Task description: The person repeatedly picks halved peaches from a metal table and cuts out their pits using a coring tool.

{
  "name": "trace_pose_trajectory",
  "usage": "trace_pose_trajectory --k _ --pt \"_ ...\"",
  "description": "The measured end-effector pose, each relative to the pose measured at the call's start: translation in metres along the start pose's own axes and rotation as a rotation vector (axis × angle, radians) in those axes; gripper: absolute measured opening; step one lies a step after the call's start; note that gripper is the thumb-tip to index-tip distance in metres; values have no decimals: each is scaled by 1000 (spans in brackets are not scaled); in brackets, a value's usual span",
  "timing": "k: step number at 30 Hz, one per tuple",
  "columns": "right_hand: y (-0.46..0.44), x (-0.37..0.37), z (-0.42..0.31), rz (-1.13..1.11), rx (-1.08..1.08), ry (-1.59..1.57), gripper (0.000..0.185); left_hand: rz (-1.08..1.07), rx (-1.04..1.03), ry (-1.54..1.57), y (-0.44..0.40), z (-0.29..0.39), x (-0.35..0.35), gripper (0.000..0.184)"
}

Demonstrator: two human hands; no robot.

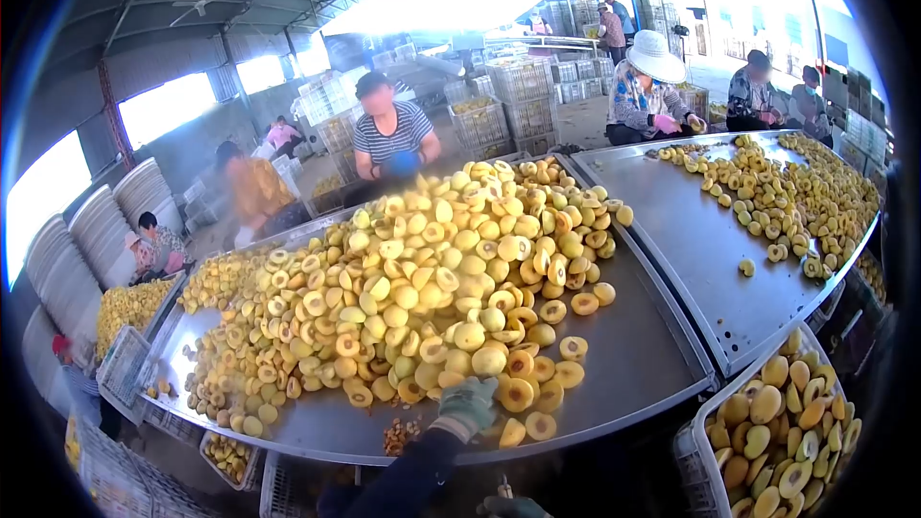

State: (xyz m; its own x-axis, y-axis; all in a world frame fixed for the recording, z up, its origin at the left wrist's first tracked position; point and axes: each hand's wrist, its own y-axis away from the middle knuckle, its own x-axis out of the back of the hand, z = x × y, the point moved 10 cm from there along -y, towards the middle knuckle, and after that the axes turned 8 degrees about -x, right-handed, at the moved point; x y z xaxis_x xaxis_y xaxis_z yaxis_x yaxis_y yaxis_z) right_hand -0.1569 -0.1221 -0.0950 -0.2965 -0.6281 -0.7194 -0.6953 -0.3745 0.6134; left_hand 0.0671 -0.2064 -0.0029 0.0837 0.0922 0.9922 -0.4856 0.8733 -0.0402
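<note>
Reaching over the near edge of a metal table, the left hand, in a grey-green glove below a dark sleeve, lies at the front of a big heap of yellow fruit. Its fingers are bent toward the nearest halves, but I cannot tell whether they pinch one or only lie against it. The right hand, also gloved, sits lower down, in front of the table edge and mostly cut off by the bottom of the view; a small object sticks up beside it, too unclear to name, and how tightly the fingers are closed cannot be told. Many of the fruit are cut in half, some with the hollow side up, and a few lie loose on the metal just right of the left hand. Left of that hand is a little pile of reddish-brown bits. At the lower right stands a plastic crate full of more halves. A second table adjoins on the right, with another heap toward its far side. Across the first table is a person in a striped shirt; behind the second, a person in a wide white hat. Stacked crates stand between them, farther back.
</note>
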Motion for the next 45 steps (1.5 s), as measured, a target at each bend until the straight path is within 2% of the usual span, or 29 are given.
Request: trace_pose_trajectory --k 3,6,7,8,9,10,11,12,13,16,18,19,21,24,27,28,31,33,36,37,39,40,42,44,45 --pt "2 -6 -3 3 51 102 21 -176 138 63 17 -3 18 44" --pt "1 -10 -12 -13 168 183 23 -38 291 345 41 -43 3 53" --pt "-10 -3 -22 68 234 169 25 108 375 582 60 -63 -10 60" --pt "-14 3 -30 153 288 149 31 222 483 680 78 -69 -1 54" --pt "20 -22 -58 184 352 305 16 349 448 806 88 -68 1 46" --pt "0 -15 -69 176 477 449 10 473 399 936 98 -66 3 38" --pt "7 -28 -78 208 485 515 11 589 337 1056 109 -65 4 30" --pt "14 -40 -87 240 492 581 15 516 465 1451 125 -60 -30 29" --pt "17 -52 -94 224 545 574 13 487 407 1406 129 -41 -5 28" --pt "33 -79 -103 260 821 707 16 671 211 1232 153 -28 15 30" --pt "56 -110 -102 84 691 580 20 709 168 1312 166 3 50 36" --pt "54 -109 -99 98 704 617 21 728 174 1332 169 5 53 37" --pt "47 -105 -92 69 817 559 22 697 237 1662 167 14 50 40" --pt "61 -117 -88 153 878 770 25 756 230 1580 179 11 45 43" --pt "53 -117 -79 186 907 909 28 730 245 1824 186 19 36 45" --pt "46 -115 -75 183 920 956 28 728 276 1818 190 20 38 45" --pt "26 -116 -58 147 889 1331 29 741 324 1770 198 18 43 45" --pt "18 -117 -45 155 711 1819 37 753 306 1707 203 14 42 44" --pt "24 -113 -46 49 403 1521 37 578 391 1770 203 18 36 45" --pt "34 -119 -48 13 423 1505 39 523 370 1755 201 20 37 47" --pt "36 -118 -49 -5 382 1345 29 415 396 1770 199 20 29 46" --pt "34 -113 -45 -28 286 1194 27 359 410 1777 200 22 22 45" --pt "30 -104 -30 -65 37 812 26 395 455 1734 202 19 17 43" --pt "27 -101 -13 -105 -109 528 26 462 468 1700 203 18 17 43" --pt "24 -101 -6 -123 -98 476 25 504 522 1730 205 18 17 45"
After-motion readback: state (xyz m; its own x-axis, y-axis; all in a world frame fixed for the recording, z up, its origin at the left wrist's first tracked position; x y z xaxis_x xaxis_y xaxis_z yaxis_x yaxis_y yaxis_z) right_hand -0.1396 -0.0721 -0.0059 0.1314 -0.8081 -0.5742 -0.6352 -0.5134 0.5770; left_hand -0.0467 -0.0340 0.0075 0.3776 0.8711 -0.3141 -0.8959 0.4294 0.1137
